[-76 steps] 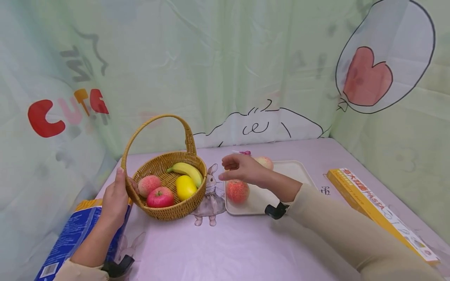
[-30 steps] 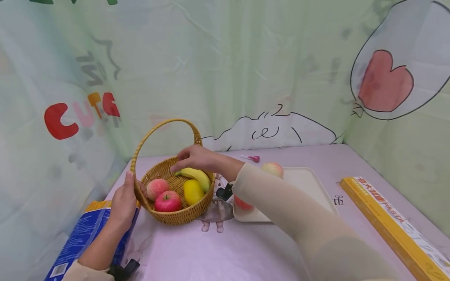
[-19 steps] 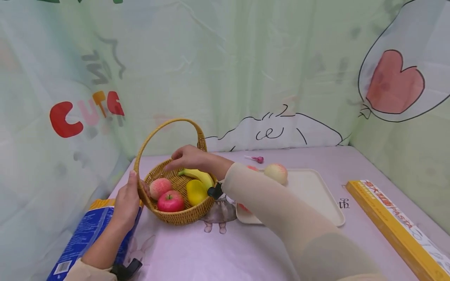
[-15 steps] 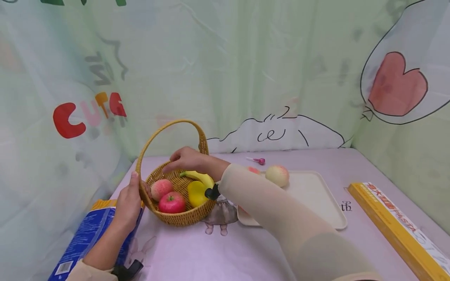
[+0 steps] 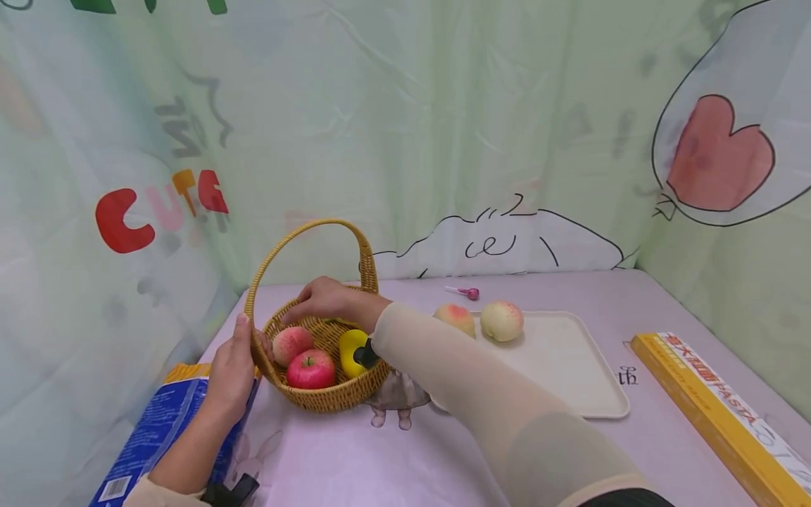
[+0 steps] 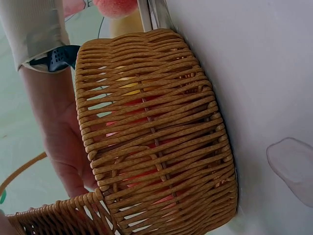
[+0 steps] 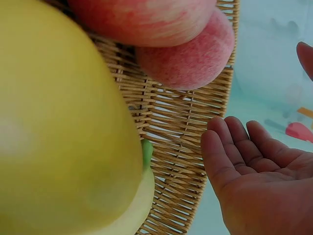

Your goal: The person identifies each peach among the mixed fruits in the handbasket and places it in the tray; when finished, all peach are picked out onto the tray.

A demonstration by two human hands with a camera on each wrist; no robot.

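My left hand point(image 5: 231, 370) grips the wicker basket point(image 5: 326, 403) where its tall handle meets the left rim. Inside the basket lie a pink peach point(image 5: 291, 345), a red apple point(image 5: 310, 370) and a smooth yellow fruit point(image 5: 350, 352). Over the basket's far side reaches my right hand point(image 5: 326, 299), which hides most of the banana. In the right wrist view this right hand point(image 7: 259, 171) holds nothing; its fingers are loosely bent by the rim, and the banana point(image 7: 142, 205) shows behind the yellow fruit point(image 7: 58, 122). The left wrist view shows the outer weave of the basket point(image 6: 156, 127).
Right of the basket stands a cream tray point(image 5: 598, 398), partly behind my right sleeve, with two pale peaches point(image 5: 502, 321) at its far left. A lollipop point(image 5: 467, 292) lies behind it. A pasta box point(image 5: 709, 408) is at far right, a blue packet point(image 5: 152, 422) at left.
My right hand has moved left from over the tray to the basket, then lowered toward its far side, covering the banana. The left hand keeps its grip. The head view has shifted slightly.
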